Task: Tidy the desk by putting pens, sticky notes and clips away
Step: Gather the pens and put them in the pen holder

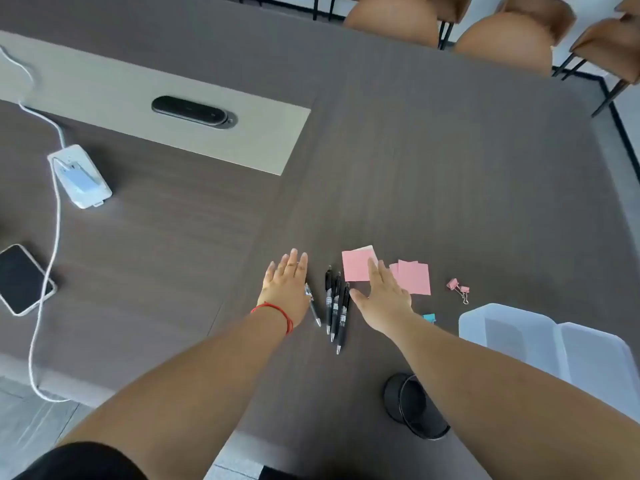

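Several black pens point(335, 306) lie side by side on the dark desk, tips toward me; one more pen point(312, 308) lies partly under my left hand point(286, 289), flat and open just left of them. My right hand point(384, 299) is open, palm down, right of the pens, its fingers over a pink sticky pad point(356, 268). Loose pink sticky notes point(414, 280) lie to the right. Two pink binder clips point(458, 288) sit farther right, and a teal clip point(429, 318) peeks out beside my right forearm.
A translucent plastic box point(540, 337) stands at the near right, a black mesh pen cup point(415, 407) lies under my right forearm. At left are a phone point(20, 278), a white charger point(81, 176) with cable, and a desk power hatch point(192, 110). Chairs point(502, 39) stand behind.
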